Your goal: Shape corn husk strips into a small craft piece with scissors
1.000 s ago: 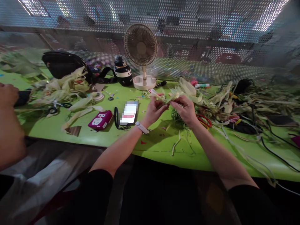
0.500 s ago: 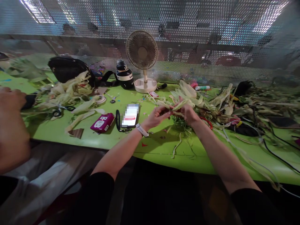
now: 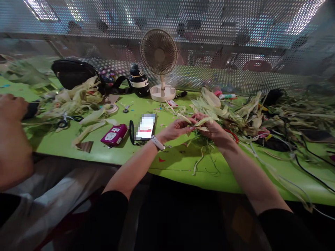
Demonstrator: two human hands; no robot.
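Pale green corn husk strips (image 3: pixel 201 122) cross between my two hands, just above the green table (image 3: pixel 167 162). My left hand (image 3: pixel 180 127), with a white band at its wrist, is closed on the husk from the left. From the other side, my right hand (image 3: pixel 209 126) pinches the same husk; some of its fingertips are hidden behind the strips. Thin green stems (image 3: pixel 205 139) lie on the table under my hands. Right behind them rises a heap of corn husks (image 3: pixel 210 99).
A lit phone (image 3: pixel 146 127) and a purple case (image 3: pixel 114 135) lie left of my hands. Farther back stand a fan (image 3: pixel 159 52) and a black bottle (image 3: pixel 138 80). Scissors (image 3: pixel 68 119) rest near a co-worker's hand (image 3: pixel 13 108). Cables (image 3: pixel 300 160) run along the right.
My right hand has turned and come down slightly, its fingers now nearer my left hand. The husk strips between the hands have shifted. The view has tilted a little.
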